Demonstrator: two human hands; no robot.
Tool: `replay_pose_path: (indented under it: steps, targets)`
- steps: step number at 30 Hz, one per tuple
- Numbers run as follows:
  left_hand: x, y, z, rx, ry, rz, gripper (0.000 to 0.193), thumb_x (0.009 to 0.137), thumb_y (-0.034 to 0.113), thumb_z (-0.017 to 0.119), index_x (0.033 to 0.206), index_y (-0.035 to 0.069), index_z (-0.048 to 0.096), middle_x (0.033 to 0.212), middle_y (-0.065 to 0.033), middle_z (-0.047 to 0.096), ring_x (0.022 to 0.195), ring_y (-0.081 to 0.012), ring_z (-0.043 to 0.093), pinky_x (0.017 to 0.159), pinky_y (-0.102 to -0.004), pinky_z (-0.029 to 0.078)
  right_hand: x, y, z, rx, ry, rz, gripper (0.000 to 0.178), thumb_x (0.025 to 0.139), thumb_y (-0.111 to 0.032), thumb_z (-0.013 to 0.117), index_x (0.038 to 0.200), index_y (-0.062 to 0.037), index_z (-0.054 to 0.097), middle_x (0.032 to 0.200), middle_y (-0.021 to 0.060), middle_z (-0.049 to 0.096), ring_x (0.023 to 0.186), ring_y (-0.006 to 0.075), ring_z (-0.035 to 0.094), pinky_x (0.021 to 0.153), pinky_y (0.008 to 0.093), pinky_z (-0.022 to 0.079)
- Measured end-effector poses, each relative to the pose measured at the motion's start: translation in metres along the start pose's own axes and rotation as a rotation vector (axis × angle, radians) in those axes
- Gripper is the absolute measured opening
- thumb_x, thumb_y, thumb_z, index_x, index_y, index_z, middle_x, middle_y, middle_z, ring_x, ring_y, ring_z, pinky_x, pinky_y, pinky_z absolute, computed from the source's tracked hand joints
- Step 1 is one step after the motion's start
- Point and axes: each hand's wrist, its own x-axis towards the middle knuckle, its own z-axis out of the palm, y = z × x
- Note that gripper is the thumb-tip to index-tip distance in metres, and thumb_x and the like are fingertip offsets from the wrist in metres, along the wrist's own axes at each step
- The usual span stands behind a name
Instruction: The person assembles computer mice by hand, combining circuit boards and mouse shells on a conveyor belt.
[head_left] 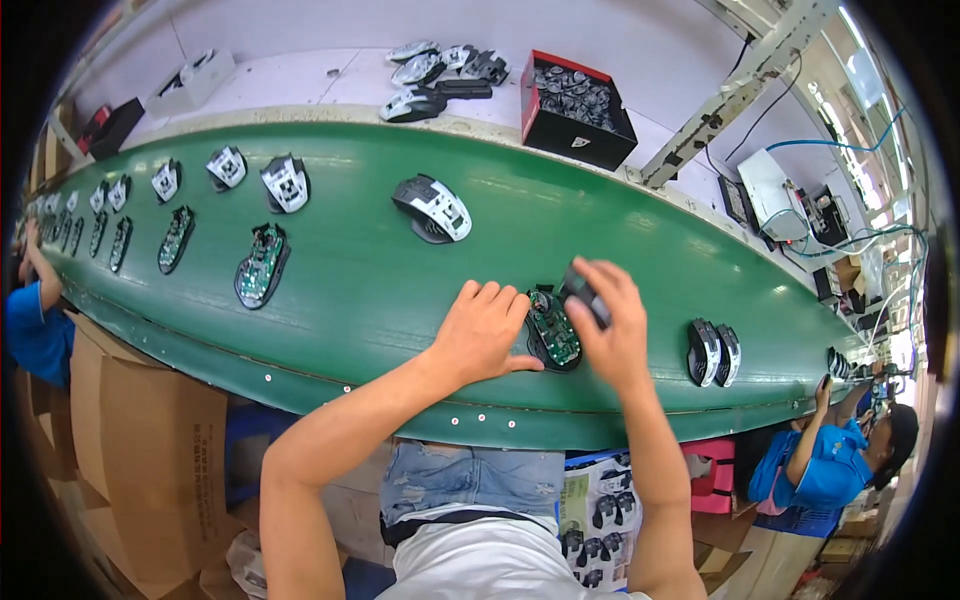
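Observation:
A computer mouse base (556,335) with its green circuit board bared lies on the green conveyor belt in front of me. My left hand (483,335) grips its left side, thumb by the lower end and fingertips by the upper end. Just above its right side, my right hand (614,325) holds a dark mouse cover (585,296) between thumb and fingers, tilted; the fingers hide part of it. Farther off on the belt sits a black-and-white mouse shell (435,209). Two similar shells (713,353) stand side by side to the right.
Open bases with boards (262,265) and white-and-black shells (287,183) line the belt at left. A black-and-red box (578,110) of small dark parts and several shells (420,68) rest on the back ledge. A co-worker (825,455) sits at right; another's arm shows far left.

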Motion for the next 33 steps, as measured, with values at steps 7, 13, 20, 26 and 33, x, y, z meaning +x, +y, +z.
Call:
replay_pose_path:
  steps: [7,13,20,26,33]
  targets:
    - [-0.002,-0.024,-0.015,0.070,0.005,-0.081,0.026,0.076,0.027,0.076,0.086,0.008,0.060,0.084,-0.0095,0.061,0.086,-0.0287,0.060,0.082,-0.0431,0.042,-0.028,-0.022,0.044,-0.322,-0.084,0.066,0.052,0.087,-0.026,0.074,0.137,-0.0174,0.062,0.134,0.0156,0.054,0.115,0.0373,0.053,0.093,0.0477,0.045]
    - [0.001,-0.035,-0.011,0.095,0.030,-0.174,0.020,0.079,0.021,0.073,0.086,0.008,0.060,0.083,-0.0091,0.061,0.085,-0.0287,0.061,0.080,-0.0421,0.043,-0.036,-0.022,0.047,-0.496,-0.158,0.019,0.065,0.090,-0.025,0.069,0.150,-0.0122,0.046,0.138,0.0177,0.050,0.117,0.0393,0.052,0.095,0.0495,0.045]
    - [0.001,-0.030,-0.011,0.094,0.111,-0.145,0.020,0.080,0.020,0.073,0.089,0.007,0.061,0.087,-0.0098,0.061,0.086,-0.0294,0.061,0.079,-0.0423,0.044,-0.031,-0.029,0.041,-0.299,-0.195,0.035,0.062,0.097,-0.029,0.062,0.151,-0.0062,0.042,0.142,0.0235,0.048,0.127,0.0420,0.049,0.107,0.0490,0.040]
    - [-0.007,-0.042,-0.004,0.080,0.119,-0.221,0.018,0.082,0.020,0.072,0.089,0.008,0.061,0.089,-0.0090,0.061,0.088,-0.0295,0.061,0.080,-0.0424,0.045,-0.021,-0.017,0.029,-0.138,-0.133,0.050,0.057,0.100,-0.029,0.059,0.151,-0.0057,0.043,0.149,0.0259,0.043,0.134,0.0443,0.045,0.113,0.0470,0.038]
    - [-0.008,-0.044,-0.008,0.069,0.138,-0.185,0.020,0.080,0.020,0.072,0.090,0.006,0.062,0.089,-0.0102,0.062,0.088,-0.0299,0.062,0.076,-0.0434,0.048,-0.034,-0.017,0.048,-0.333,-0.063,-0.070,0.039,0.092,-0.015,0.066,0.132,-0.0154,0.064,0.139,0.0157,0.054,0.121,0.0382,0.054,0.102,0.0463,0.048]
